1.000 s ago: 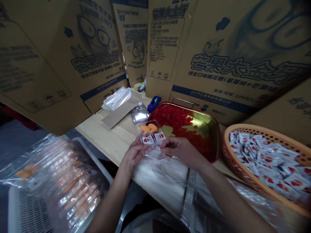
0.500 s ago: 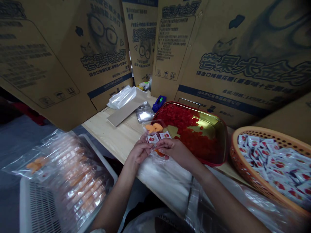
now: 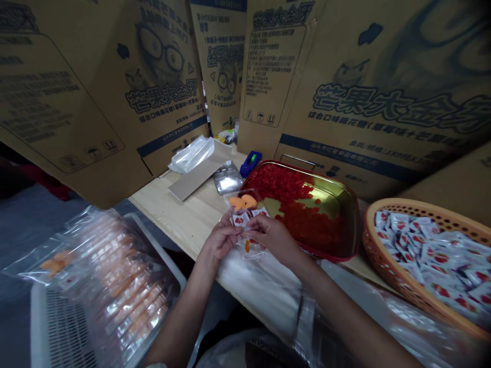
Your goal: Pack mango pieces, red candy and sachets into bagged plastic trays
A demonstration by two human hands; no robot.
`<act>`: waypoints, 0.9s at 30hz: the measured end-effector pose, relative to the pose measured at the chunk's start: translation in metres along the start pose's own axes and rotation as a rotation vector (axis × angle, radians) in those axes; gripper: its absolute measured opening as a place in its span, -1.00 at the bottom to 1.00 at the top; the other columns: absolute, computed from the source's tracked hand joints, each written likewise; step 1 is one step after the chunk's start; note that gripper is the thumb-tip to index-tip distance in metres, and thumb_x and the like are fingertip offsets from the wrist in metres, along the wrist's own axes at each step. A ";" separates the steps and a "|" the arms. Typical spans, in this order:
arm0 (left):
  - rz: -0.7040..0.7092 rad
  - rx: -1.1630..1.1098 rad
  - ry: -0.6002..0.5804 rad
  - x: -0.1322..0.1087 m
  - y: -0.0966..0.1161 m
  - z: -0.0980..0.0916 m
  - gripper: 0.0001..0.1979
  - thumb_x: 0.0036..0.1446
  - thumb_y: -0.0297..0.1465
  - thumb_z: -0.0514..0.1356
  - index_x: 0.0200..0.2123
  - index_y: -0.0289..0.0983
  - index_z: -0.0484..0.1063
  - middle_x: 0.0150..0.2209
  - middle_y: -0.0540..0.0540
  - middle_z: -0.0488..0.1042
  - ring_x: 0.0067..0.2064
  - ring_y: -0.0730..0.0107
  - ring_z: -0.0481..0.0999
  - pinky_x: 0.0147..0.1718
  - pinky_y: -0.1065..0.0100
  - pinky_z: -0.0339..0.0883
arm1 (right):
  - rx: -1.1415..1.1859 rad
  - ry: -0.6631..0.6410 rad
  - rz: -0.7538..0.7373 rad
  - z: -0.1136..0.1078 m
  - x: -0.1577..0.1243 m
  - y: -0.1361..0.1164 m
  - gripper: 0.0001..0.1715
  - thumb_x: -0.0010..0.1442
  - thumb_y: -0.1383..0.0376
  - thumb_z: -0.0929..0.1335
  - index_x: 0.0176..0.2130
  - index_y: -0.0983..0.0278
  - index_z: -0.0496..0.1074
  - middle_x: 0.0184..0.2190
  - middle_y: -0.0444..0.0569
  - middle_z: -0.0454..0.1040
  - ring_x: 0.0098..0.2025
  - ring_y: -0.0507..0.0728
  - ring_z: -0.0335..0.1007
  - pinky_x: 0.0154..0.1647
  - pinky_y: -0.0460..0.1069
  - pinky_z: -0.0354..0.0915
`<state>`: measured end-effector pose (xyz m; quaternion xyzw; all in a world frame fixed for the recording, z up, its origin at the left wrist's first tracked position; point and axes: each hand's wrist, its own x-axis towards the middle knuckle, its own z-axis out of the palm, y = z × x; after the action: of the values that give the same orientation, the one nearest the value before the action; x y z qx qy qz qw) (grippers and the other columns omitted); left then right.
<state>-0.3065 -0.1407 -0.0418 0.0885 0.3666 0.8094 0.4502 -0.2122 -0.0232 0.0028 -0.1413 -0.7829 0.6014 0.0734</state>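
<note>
Between my hands is a clear plastic tray (image 3: 229, 198) in a compartmented shape. Orange candy pieces (image 3: 243, 202) fill its far end, and white sachets with red print (image 3: 241, 220) lie in its middle. Small orange-red pieces (image 3: 247, 246) show in the near part, below my fingers. My left hand (image 3: 222, 239) pinches the tray's left side, thumb towards the middle. My right hand (image 3: 274, 236) is closed at the tray's right side, its fingertips meeting near the left thumb and partly covering a sachet. What exactly the right fingertips pinch is partly hidden.
A red-rimmed tray (image 3: 355, 204) of red and orange pieces sits beyond my right hand. An orange basket (image 3: 370, 245) of sachets stands right; a white basket (image 3: 38, 317) of filled packs stands left. A blue tape dispenser (image 3: 251, 163) and cardboard boxes (image 3: 284, 97) line the back.
My right fingers have drawn slightly up and away from the near part of the tray. The orange-red piece that was at their tips now shows below them. My left hand has stayed put.
</note>
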 end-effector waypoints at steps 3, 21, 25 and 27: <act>0.001 -0.001 -0.003 -0.001 0.000 0.001 -0.24 -0.24 -0.71 0.19 0.09 -0.17 0.20 -0.20 -0.05 0.48 -0.33 0.44 0.49 -0.33 0.42 0.33 | 0.019 -0.018 -0.016 -0.001 -0.002 -0.003 -0.90 -0.08 0.30 0.35 -0.47 0.28 0.33 -0.53 -0.19 0.35 -0.50 -0.03 0.21 -0.50 -0.13 0.16; -0.018 -0.041 0.056 -0.009 0.011 -0.010 -0.31 -0.20 -0.70 0.20 0.05 -0.15 0.24 0.00 -0.10 0.42 -0.03 0.15 0.45 -0.02 0.08 0.29 | -0.527 0.318 0.014 -0.076 0.029 0.026 -0.82 0.10 0.34 0.23 -0.33 0.28 0.41 -0.38 -0.06 0.47 -0.35 0.04 0.35 -0.33 -0.10 0.22; 0.018 -0.040 0.091 -0.010 0.014 -0.016 -0.35 -0.16 -0.70 0.19 0.03 -0.15 0.25 -0.02 -0.06 0.43 -0.05 0.20 0.46 -0.03 0.09 0.32 | -0.792 0.178 0.123 -0.100 0.063 0.050 -0.82 0.03 0.46 0.27 -0.43 0.30 0.45 -0.41 -0.02 0.50 -0.32 0.07 0.39 -0.30 -0.10 0.19; 0.015 -0.033 0.088 -0.010 0.013 -0.018 -0.38 -0.14 -0.70 0.18 0.01 -0.14 0.28 -0.01 -0.04 0.43 -0.04 0.21 0.46 -0.03 0.10 0.33 | -0.824 0.143 0.132 -0.098 0.079 0.058 -0.84 0.02 0.47 0.29 -0.42 0.30 0.47 -0.38 0.02 0.51 -0.28 0.11 0.40 -0.30 -0.09 0.18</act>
<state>-0.3184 -0.1619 -0.0442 0.0483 0.3719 0.8219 0.4288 -0.2520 0.1051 -0.0316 -0.2498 -0.9402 0.2301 0.0263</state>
